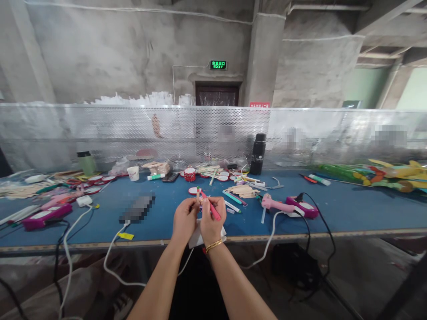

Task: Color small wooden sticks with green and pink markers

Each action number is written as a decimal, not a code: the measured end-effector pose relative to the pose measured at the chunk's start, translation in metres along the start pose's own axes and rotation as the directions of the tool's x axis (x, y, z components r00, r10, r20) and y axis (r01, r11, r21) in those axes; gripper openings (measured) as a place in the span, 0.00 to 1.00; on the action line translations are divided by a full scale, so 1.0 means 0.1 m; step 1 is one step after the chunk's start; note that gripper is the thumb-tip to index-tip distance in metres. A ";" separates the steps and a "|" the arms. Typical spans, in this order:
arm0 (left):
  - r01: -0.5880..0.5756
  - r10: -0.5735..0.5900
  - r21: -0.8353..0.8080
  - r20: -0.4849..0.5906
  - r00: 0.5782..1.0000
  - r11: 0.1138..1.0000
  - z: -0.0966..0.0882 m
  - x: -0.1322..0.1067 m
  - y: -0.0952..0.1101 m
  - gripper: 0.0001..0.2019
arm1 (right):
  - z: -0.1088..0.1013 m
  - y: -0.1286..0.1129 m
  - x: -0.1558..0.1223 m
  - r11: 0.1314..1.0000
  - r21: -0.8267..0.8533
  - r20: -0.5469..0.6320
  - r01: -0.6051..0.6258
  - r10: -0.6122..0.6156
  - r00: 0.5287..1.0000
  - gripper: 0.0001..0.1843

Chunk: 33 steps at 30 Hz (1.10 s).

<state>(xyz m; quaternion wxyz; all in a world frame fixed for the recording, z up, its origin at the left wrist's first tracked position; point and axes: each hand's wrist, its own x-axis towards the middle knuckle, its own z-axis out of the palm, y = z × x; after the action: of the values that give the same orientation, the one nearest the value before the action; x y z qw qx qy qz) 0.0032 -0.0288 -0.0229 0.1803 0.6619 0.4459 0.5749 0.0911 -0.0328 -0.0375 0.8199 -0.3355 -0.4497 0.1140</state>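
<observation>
Near the table's front edge, my left hand (185, 218) pinches a small wooden craft stick (198, 195) held upright, its top end coloured green and red. My right hand (212, 218) grips a pink-red marker pen (214, 211) that slants across, with its tip close to the stick; whether the two touch I cannot tell. Below both hands lies a white paper or tissue (196, 238). Just behind them rests a white disc with a red rim (194, 190). Capped and loose markers (232, 206) lie right of my right hand.
A pink glue gun (278, 204) and purple box (302, 207) with cables sit at right. Wooden sticks (243, 191) lie behind the hands. A black bottle (258, 154) stands at the perforated divider (133, 129). At left are a phone (138, 208), a paper cup (133, 173) and another purple box (46, 216).
</observation>
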 end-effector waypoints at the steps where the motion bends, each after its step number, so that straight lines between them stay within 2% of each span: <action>1: 0.002 -0.002 -0.010 -0.003 1.000 1.000 0.00 0.00 0.00 0.10 | 0.00 -0.01 0.00 1.000 0.003 0.011 0.012 -0.012 1.000 0.09; 6: 0.016 -0.016 -0.038 -0.013 1.000 0.999 0.02 -0.01 -0.02 0.10 | 0.00 -0.03 -0.01 0.997 -0.019 0.059 0.070 -0.069 0.996 0.09; 12: 0.002 -0.002 -0.017 -0.008 1.000 1.000 0.01 0.01 0.00 0.10 | 0.00 -0.01 -0.01 0.999 -0.019 0.007 0.041 -0.041 0.999 0.08; 17: 0.018 -0.019 -0.027 -0.021 1.000 0.999 0.01 0.00 0.00 0.09 | 0.00 -0.02 0.00 0.995 -0.041 0.053 0.087 -0.085 0.995 0.09; 22: -0.001 0.001 -0.018 -0.005 1.000 1.000 0.01 0.00 -0.01 0.10 | 0.01 0.00 0.00 0.999 -0.015 0.008 0.031 -0.031 0.999 0.09; 28: 0.015 -0.016 -0.035 -0.019 1.000 0.999 0.02 0.00 -0.03 0.09 | 0.00 -0.03 0.00 0.997 -0.029 0.055 0.068 -0.066 0.996 0.09; 33: 0.006 -0.006 -0.013 0.007 1.000 1.000 0.01 0.00 -0.01 0.10 | 0.00 -0.03 0.01 1.000 0.001 -0.001 0.028 -0.028 1.000 0.09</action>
<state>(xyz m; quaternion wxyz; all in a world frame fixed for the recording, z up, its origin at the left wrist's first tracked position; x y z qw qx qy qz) 0.0042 -0.0278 -0.0237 0.1879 0.6614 0.4434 0.5750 0.0908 -0.0343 -0.0352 0.8217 -0.3289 -0.4539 0.1028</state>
